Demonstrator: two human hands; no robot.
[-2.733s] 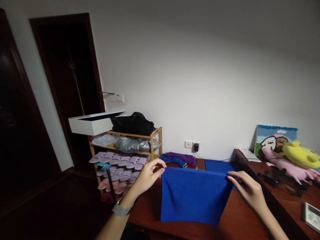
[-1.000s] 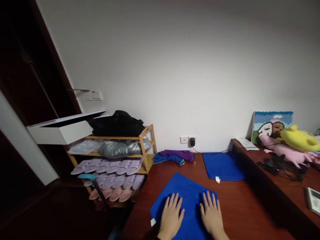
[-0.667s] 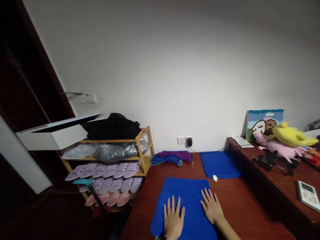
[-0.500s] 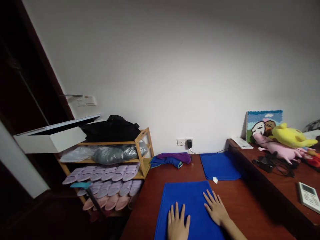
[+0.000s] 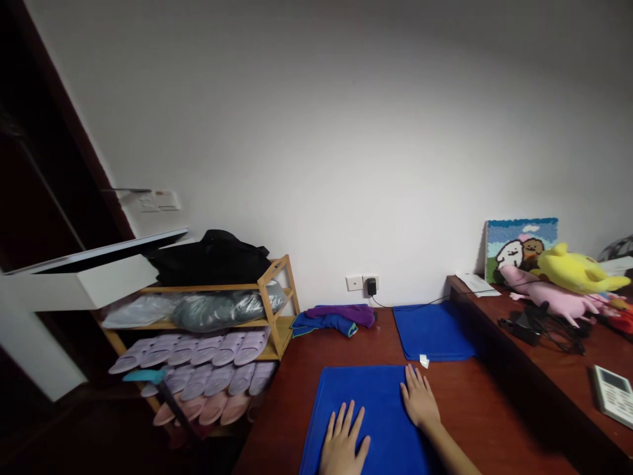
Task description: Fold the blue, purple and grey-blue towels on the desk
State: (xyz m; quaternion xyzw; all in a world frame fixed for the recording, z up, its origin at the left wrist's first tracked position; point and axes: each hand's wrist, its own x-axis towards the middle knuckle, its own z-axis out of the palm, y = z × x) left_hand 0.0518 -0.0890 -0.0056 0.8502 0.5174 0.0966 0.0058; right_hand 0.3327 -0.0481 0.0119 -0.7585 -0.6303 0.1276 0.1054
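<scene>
A blue cloth (image 5: 366, 389) lies flat on the reddish-brown table (image 5: 277, 409) in front of me; its near end runs out of view. My left hand (image 5: 342, 442) rests palm down on its left part, fingers spread. At the cloth's right edge, close to the far right corner, my right hand (image 5: 419, 399) lies flat with the fingers stretched out. Farther back sits a second blue cloth (image 5: 432, 330), flat, with a small white tag (image 5: 424, 361) at its front edge.
Crumpled blue and purple cloths (image 5: 336, 318) lie by the wall. A wooden rack (image 5: 277, 284) with several slippers stands left. On the raised surface at right are plush toys (image 5: 554, 300), a black adapter (image 5: 527, 328) and a white keypad device (image 5: 613, 394). A cord runs from the plug (image 5: 371, 286).
My right hand has shifted slightly farther forward and left along the cloth's right edge, its fingers closer together. My left hand has moved a little left. The view has turned slightly.
</scene>
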